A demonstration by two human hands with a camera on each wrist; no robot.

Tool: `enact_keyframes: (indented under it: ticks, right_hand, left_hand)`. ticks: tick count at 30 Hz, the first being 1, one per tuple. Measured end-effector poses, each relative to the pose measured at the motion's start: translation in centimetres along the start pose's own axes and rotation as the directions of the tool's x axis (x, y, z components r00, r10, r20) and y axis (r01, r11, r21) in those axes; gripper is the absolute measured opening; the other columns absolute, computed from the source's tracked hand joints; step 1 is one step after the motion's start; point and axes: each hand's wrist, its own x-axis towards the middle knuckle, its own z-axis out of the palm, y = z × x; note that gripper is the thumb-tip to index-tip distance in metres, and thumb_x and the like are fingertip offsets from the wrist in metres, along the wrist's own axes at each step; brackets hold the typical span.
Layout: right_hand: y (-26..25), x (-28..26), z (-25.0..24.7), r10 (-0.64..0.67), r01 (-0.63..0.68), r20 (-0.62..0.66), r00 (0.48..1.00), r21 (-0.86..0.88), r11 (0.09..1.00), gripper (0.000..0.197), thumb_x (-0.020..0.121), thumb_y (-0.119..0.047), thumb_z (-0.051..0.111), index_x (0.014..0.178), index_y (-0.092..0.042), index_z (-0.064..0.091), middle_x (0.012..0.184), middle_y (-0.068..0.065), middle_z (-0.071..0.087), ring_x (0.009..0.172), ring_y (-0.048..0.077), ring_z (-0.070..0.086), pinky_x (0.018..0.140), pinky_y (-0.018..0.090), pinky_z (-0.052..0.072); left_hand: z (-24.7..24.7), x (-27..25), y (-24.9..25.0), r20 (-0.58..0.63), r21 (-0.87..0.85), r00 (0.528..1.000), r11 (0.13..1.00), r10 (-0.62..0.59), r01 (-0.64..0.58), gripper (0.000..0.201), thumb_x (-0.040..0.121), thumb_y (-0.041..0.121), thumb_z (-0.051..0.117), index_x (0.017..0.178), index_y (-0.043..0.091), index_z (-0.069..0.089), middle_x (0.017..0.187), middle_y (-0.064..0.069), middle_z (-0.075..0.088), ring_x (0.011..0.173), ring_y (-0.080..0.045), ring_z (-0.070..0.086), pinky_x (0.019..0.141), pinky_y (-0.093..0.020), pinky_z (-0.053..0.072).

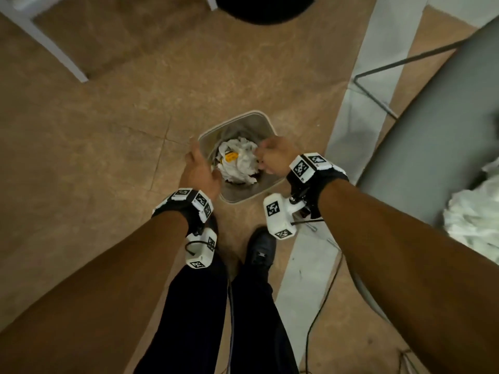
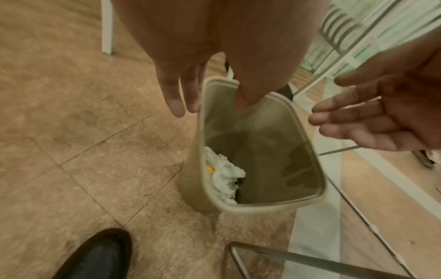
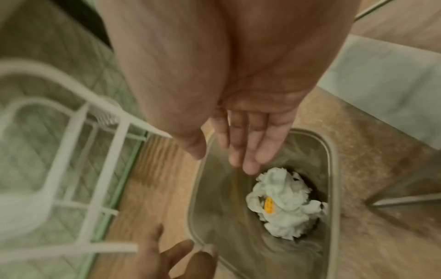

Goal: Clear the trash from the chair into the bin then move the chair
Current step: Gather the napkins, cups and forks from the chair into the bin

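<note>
A beige bin (image 1: 266, 122) stands on the floor below me, holding crumpled white paper (image 1: 237, 161) with a yellow scrap on it. My left hand (image 1: 198, 163) hangs over the bin's left rim with straight fingers and holds nothing. My right hand (image 1: 272, 157) hovers over the right rim, fingers straight in the right wrist view (image 3: 245, 143), also empty. The grey chair seat (image 1: 437, 147) is at the right, with more crumpled white paper (image 1: 475, 220) lying on it. In the left wrist view the bin (image 2: 307, 200) shows its paper (image 2: 224, 179) against the near wall.
The chair's dark metal leg frame (image 1: 378, 85) runs along the floor right of the bin. A white furniture leg (image 1: 46, 41) crosses the top left, a black round object (image 1: 264, 6) sits at the top. My shoe (image 1: 260, 247) and cables (image 1: 321, 306) lie near.
</note>
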Motion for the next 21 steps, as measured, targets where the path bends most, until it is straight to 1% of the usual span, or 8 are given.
enact_keyframes:
  ticks: [2, 4, 6, 9, 11, 14, 18, 21]
  right_hand:
    - [-0.7, -3.1, -2.5, -0.033, 0.039, -0.045, 0.998, 0.151, 0.988, 0.046, 0.053, -0.057, 0.059, 0.082, -0.022, 0.066, 0.085, 0.01, 0.072, 0.088, 0.042, 0.07, 0.072, 0.044, 0.057]
    - [-4.0, -10.0, -5.7, -0.07, 0.103, -0.155, 0.985, 0.211, 0.972, 0.027, 0.073, -0.044, 0.059, 0.083, -0.019, 0.065, 0.092, 0.013, 0.073, 0.087, 0.036, 0.07, 0.081, 0.046, 0.058]
    - [-3.3, -14.2, -8.3, -0.082, 0.143, -0.237, 0.968, 0.253, 0.957, 0.012, 0.087, -0.03, 0.057, 0.089, -0.02, 0.063, 0.101, 0.012, 0.072, 0.089, 0.027, 0.067, 0.089, 0.043, 0.055]
    - [0.7, -18.8, -11.1, -0.023, 0.134, -0.316, 0.948, 0.335, 0.932, 0.02, 0.076, -0.043, 0.053, 0.086, -0.029, 0.064, 0.099, 0.008, 0.074, 0.092, 0.03, 0.07, 0.089, 0.047, 0.056]
    - [5.6, -21.0, -12.5, 0.025, 0.121, -0.352, 0.936, 0.385, 0.915, 0.033, 0.07, -0.046, 0.049, 0.09, -0.027, 0.066, 0.096, 0.008, 0.075, 0.093, 0.033, 0.071, 0.089, 0.048, 0.056]
    - [9.5, -28.0, -15.0, 0.101, 0.071, -0.456, 0.884, 0.346, 0.936, 0.029, 0.087, -0.035, 0.054, 0.107, -0.019, 0.067, 0.1, 0.007, 0.074, 0.095, 0.028, 0.069, 0.091, 0.037, 0.054]
    - [18.1, -32.2, -17.1, 0.219, -0.071, -0.493, 0.842, 0.301, 0.951, 0.028, 0.091, -0.026, 0.055, 0.117, -0.021, 0.065, 0.112, 0.003, 0.07, 0.105, 0.023, 0.064, 0.086, 0.026, 0.046]
    - [22.8, -33.4, -17.5, 0.194, -0.151, -0.399, 0.896, 0.136, 0.979, 0.046, 0.086, -0.036, 0.061, 0.131, -0.029, 0.057, 0.126, 0.0, 0.065, 0.116, 0.022, 0.06, 0.097, 0.029, 0.047]
  left_hand:
    - [-1.7, -1.2, 3.1, -0.011, 0.095, 0.999, 0.994, 0.049, -0.047, 0.085, 0.093, 0.016, 0.058, 0.157, 0.011, 0.003, 0.154, -0.022, 0.028, 0.121, -0.045, 0.051, 0.093, -0.047, 0.046]
    - [-3.1, -1.8, 6.0, -0.029, 0.214, 0.996, 0.974, 0.085, -0.077, 0.077, 0.092, 0.023, 0.06, 0.154, 0.011, 0.016, 0.15, -0.021, 0.034, 0.125, -0.044, 0.047, 0.098, -0.052, 0.045]
    - [-3.9, -3.0, 10.1, 0.018, 0.252, 0.989, 0.957, 0.145, -0.145, 0.062, 0.091, 0.025, 0.059, 0.146, 0.011, 0.034, 0.141, -0.019, 0.045, 0.121, -0.043, 0.051, 0.098, -0.052, 0.046]
    - [-3.7, -6.0, 16.1, 0.104, 0.24, 0.949, 0.918, 0.298, -0.314, 0.036, 0.091, 0.019, 0.055, 0.126, 0.013, 0.054, 0.124, -0.013, 0.062, 0.111, -0.036, 0.06, 0.096, -0.042, 0.049]
    - [-2.2, -9.0, 19.8, 0.211, 0.268, 0.87, 0.829, 0.446, -0.49, 0.029, 0.091, 0.016, 0.053, 0.12, 0.013, 0.057, 0.114, -0.013, 0.065, 0.104, -0.034, 0.062, 0.09, -0.04, 0.05]
    - [1.3, -13.0, 24.3, 0.365, 0.296, 0.702, 0.639, 0.611, -0.71, 0.029, 0.088, 0.017, 0.053, 0.117, 0.015, 0.058, 0.114, -0.011, 0.062, 0.108, -0.034, 0.059, 0.093, -0.042, 0.048]
    - [7.0, -17.9, 29.0, 0.517, 0.252, 0.548, 0.496, 0.657, -0.831, 0.041, 0.088, 0.024, 0.056, 0.129, 0.018, 0.052, 0.129, -0.006, 0.054, 0.12, -0.028, 0.051, 0.103, -0.043, 0.042]
    - [11.3, -20.3, 31.4, 0.534, 0.294, 0.469, 0.365, 0.704, -0.883, 0.056, 0.085, 0.027, 0.06, 0.138, 0.021, 0.044, 0.145, -0.006, 0.036, 0.131, -0.029, 0.038, 0.109, -0.044, 0.035]
